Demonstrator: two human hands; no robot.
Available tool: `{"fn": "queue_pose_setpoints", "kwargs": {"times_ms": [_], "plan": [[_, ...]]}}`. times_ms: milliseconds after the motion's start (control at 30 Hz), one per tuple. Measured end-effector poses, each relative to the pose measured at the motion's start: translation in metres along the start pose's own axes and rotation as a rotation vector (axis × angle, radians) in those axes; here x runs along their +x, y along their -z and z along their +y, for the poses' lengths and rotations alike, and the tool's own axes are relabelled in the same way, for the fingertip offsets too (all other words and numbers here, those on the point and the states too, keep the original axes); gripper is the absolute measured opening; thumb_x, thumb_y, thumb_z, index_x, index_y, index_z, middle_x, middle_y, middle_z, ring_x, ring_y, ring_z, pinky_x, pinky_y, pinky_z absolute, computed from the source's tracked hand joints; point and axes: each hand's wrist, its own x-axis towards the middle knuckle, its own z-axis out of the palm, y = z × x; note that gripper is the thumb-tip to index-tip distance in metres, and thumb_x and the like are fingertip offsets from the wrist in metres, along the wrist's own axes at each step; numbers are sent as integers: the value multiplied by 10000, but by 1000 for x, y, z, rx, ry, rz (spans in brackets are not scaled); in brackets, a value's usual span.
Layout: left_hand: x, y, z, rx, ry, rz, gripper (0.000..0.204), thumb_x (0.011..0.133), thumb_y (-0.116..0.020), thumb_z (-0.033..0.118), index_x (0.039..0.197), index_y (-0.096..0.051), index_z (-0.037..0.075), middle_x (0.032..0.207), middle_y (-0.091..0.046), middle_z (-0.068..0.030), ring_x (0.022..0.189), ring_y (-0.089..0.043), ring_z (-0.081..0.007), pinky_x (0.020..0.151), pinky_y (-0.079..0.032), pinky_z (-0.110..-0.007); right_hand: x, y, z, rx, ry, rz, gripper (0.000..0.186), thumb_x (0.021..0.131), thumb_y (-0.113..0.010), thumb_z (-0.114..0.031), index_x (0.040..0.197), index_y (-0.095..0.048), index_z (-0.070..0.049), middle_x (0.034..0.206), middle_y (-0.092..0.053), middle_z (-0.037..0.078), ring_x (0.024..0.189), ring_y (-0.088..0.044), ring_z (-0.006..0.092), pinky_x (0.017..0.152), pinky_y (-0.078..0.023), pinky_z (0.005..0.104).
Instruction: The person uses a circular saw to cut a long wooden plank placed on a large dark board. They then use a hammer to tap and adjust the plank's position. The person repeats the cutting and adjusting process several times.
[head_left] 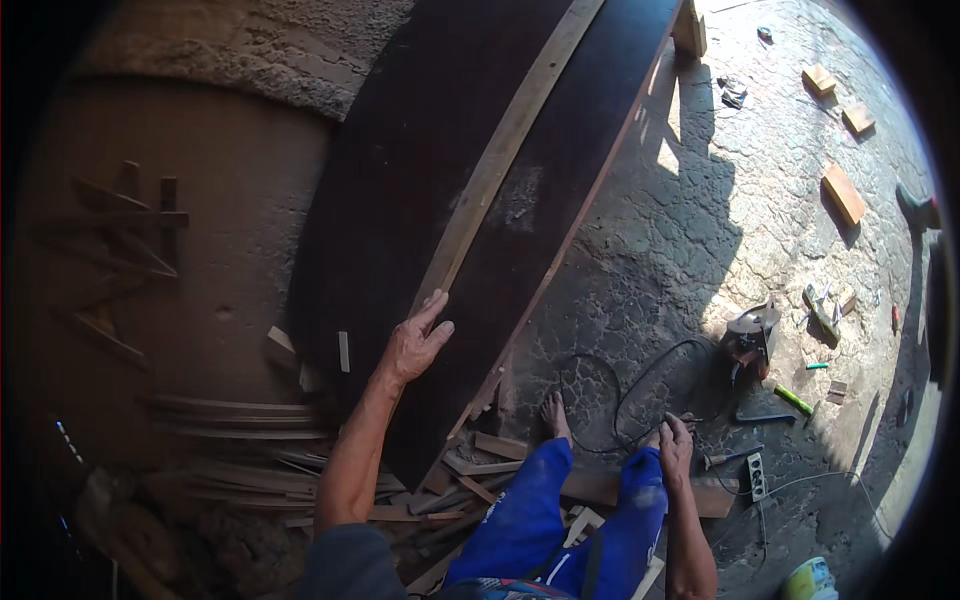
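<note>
My left hand lies over the near end of a long pale wooden strip, its fingers stretched out and the thumb spread to the right. Lengthwise along a large dark board with a curved left edge runs this strip. Under my hand and forearm, the strip's near end is hidden. Beside my right knee hangs my right hand, away from the board, with its fingers bent together. Whatever these fingers may hold is too small to make out.
Wood offcuts lie around my feet, and thin slats at the left. On the cracked floor to the right are a power tool with a looping cable, a power strip, a green level-like bar, wood blocks and a bucket.
</note>
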Motion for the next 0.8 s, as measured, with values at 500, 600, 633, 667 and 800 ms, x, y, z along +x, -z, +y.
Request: {"fn": "queue_pose_setpoints", "kwargs": {"times_ms": [500, 600, 633, 667, 800], "plan": [[-264, -39, -283, -950, 970, 857, 479, 1087, -535, 359, 1368, -581, -26, 1264, -640, -142, 1100, -621, -226, 907, -489, -327, 8, -337, -389, -820, 1247, -370, 455, 960, -646, -254, 1397, -591, -138, 1479, -539, 121, 1405, -476, 321, 1145, -403, 465], [-237, -55, -275, -1156, 1003, 991, 522, 1086, -514, 414, 1321, -593, -45, 1223, -660, -150, 1062, -629, -238, 921, -489, -354, 33, -392, -389, -991, 1376, -390, 505, 977, -638, -330, 1446, -561, -159, 1549, -481, 117, 1463, -414, 313, 1187, -356, 472], [-225, -50, -269, -1193, 1019, 1026, 531, 1084, -509, 433, 1284, -609, -49, 1174, -679, -152, 1032, -639, -245, 920, -492, -371, 40, -401, -387, -1050, 1404, -357, 524, 981, -636, -346, 1464, -549, -163, 1567, -464, 115, 1478, -397, 312, 1198, -345, 470], [-219, -38, -264, -1163, 1027, 1016, 534, 1080, -511, 445, 1247, -623, -50, 1124, -692, -157, 1008, -647, -254, 918, -494, -383, 46, -406, -384, -1107, 1428, -321, 542, 985, -635, -362, 1481, -536, -166, 1585, -448, 113, 1492, -380, 311, 1209, -334, 468], [-218, -56, -275, -933, 930, 1127, 538, 1065, -530, 460, 1138, -661, -57, 1009, -707, -181, 948, -664, -279, 907, -498, -414, 57, -415, -394, -1174, 1625, -474, 620, 979, -644, -425, 1527, -498, -176, 1605, -422, 127, 1493, -379, 344, 1219, -330, 486]]}}
